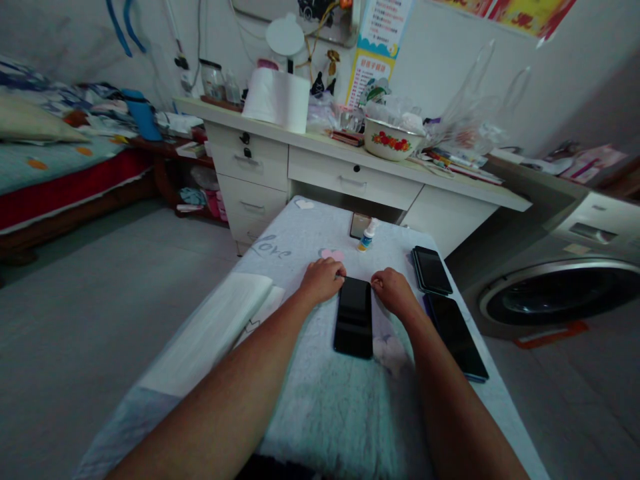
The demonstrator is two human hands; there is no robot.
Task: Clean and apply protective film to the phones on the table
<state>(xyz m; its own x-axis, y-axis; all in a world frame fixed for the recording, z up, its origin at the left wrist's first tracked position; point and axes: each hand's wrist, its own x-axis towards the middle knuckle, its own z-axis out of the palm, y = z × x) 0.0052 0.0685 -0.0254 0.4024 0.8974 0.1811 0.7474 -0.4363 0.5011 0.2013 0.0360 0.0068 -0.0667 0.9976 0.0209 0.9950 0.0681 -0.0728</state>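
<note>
A black tablet (354, 320) lies flat on the cloth-covered table (320, 413), its dark glossy screen facing up. At its far left corner is my left hand (323, 279), fingers curled and pressed together close to the edge. My right hand (393, 288) is closed beside the far right corner, thumb side toward the tablet. What either hand pinches, if anything, is too small to see. Beyond the hands stands a small white-capped spray bottle (367, 237) with a blue and yellow label. Behind it lies a phone-like device (359, 225).
On the right side of the table lie a stack of dark devices (433, 270) and a larger tablet (459, 337). Folded white cloth (220, 327) covers the left edge. A white desk (320, 150) with clutter stands behind; a washing machine (575, 267) is at the right.
</note>
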